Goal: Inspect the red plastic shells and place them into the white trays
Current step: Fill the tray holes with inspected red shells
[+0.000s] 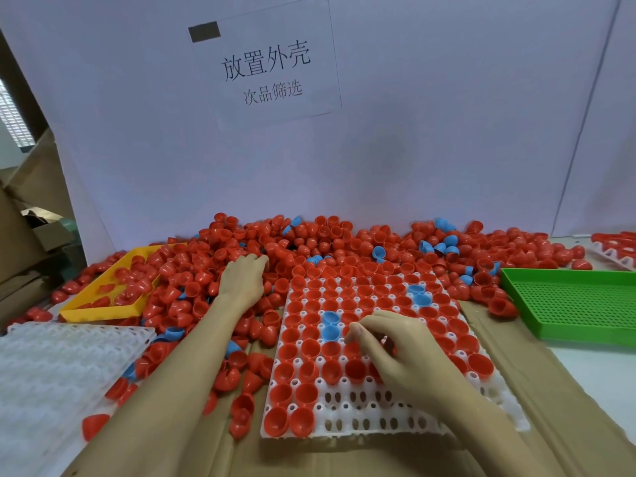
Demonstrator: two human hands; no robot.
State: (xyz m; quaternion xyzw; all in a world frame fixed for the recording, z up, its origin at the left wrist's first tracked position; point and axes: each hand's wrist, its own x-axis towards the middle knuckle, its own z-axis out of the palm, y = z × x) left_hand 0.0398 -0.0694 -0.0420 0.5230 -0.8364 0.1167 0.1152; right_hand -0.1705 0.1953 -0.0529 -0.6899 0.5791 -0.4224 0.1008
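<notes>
Two bare forearms entering from the lower edge, no sleeves in view, left hand [245, 280] and right hand [395, 346] both without gloves, no rings, watch or wristbands visible, short plain fingernails, slim wrists

A heap of red shells [309, 242] dotted with a few blue shells [444, 242] lies against a pale lilac-white backdrop [447, 132], where a white paper sign [265, 60] carries dark grey characters and a dark rectangle. The white tray [344, 421] in front holds mostly red shells and four blue ones. A yellow tray [99, 309], a green perforated tray [568, 304], a second white tray [51, 366] and brown cardboard [550, 390] surround it.
</notes>
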